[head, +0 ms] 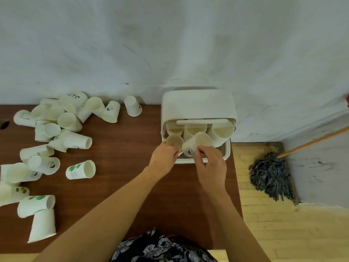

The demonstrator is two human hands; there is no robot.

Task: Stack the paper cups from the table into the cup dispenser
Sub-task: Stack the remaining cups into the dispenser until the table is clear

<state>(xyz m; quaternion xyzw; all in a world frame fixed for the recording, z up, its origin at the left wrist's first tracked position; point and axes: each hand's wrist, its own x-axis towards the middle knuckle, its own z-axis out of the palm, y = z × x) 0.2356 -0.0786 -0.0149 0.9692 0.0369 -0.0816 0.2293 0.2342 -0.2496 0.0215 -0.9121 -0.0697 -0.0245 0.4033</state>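
Note:
A white cup dispenser (198, 104) with its lid swung up stands at the back right of the brown table (120, 159). Several cup stacks sit inside it with their mouths toward me. My left hand (164, 155) grips a paper cup (174, 141) at the dispenser's front left. My right hand (210, 163) holds a tilted printed paper cup (196, 145) just right of it, over the dispenser's front rim. Many loose paper cups (56, 125) lie scattered on the table's left half.
A pale cloth hangs behind the table. A mop (272, 176) with a wooden handle leans against the cloth on the wooden floor at the right. The table's right edge runs close beside the dispenser. A cup with green print (80, 170) lies nearest my left arm.

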